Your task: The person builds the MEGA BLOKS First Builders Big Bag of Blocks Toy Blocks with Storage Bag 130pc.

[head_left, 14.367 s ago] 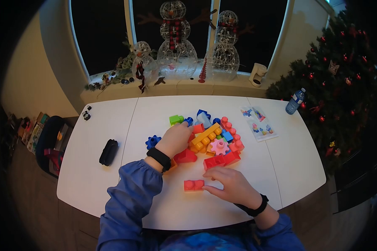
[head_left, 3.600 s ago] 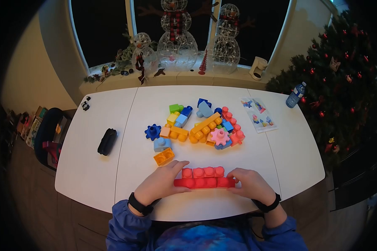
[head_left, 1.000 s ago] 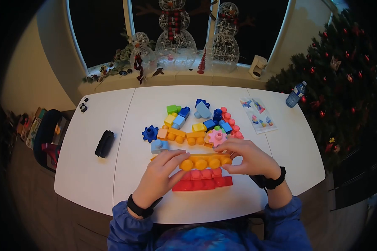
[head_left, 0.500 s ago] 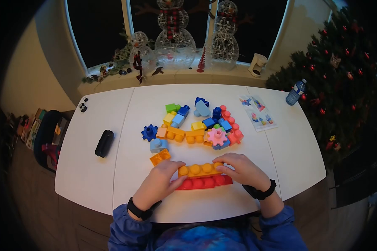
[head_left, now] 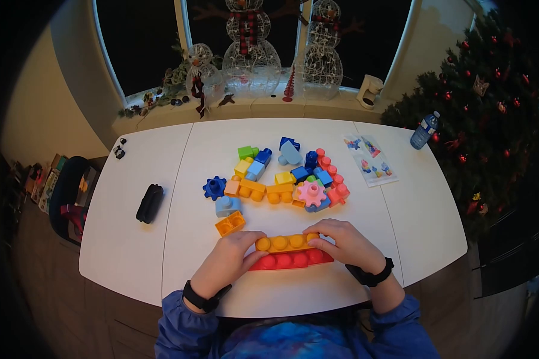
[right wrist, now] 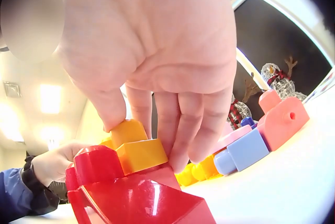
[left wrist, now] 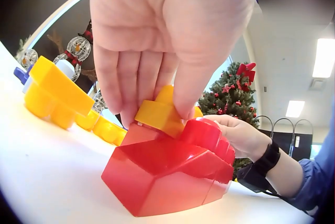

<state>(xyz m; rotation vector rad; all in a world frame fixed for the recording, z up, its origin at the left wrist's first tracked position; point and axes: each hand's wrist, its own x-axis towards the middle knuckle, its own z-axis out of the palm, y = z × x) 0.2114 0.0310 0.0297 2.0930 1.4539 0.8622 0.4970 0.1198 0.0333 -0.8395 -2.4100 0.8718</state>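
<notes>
My left hand [head_left: 226, 261] pinches the left end of a long orange block [head_left: 288, 243], and my right hand [head_left: 351, 246] pinches its right end. That block lies on top of a pink row, just behind a red row [head_left: 286, 260] of studded blocks at the table's near side. In the left wrist view the orange block's end [left wrist: 160, 116] sits between thumb and fingers, above the pink block and beside the red one [left wrist: 162, 171]. The right wrist view shows the orange end [right wrist: 141, 155] between thumb and fingers, with a red slanted block [right wrist: 152, 203] in front.
Behind the hands lie loose blocks, among them a blue gear [head_left: 214, 188], a pink gear [head_left: 311, 193] and an orange block [head_left: 230, 224]. A black case [head_left: 150, 203] lies at the left. A picture sheet [head_left: 370, 160] and a bottle [head_left: 424, 130] are at the right.
The long orange block has come from the pile, been held above the pink row, and come down onto it. The red and pink rows were brought together near me earlier. Since half a second ago little differs.
</notes>
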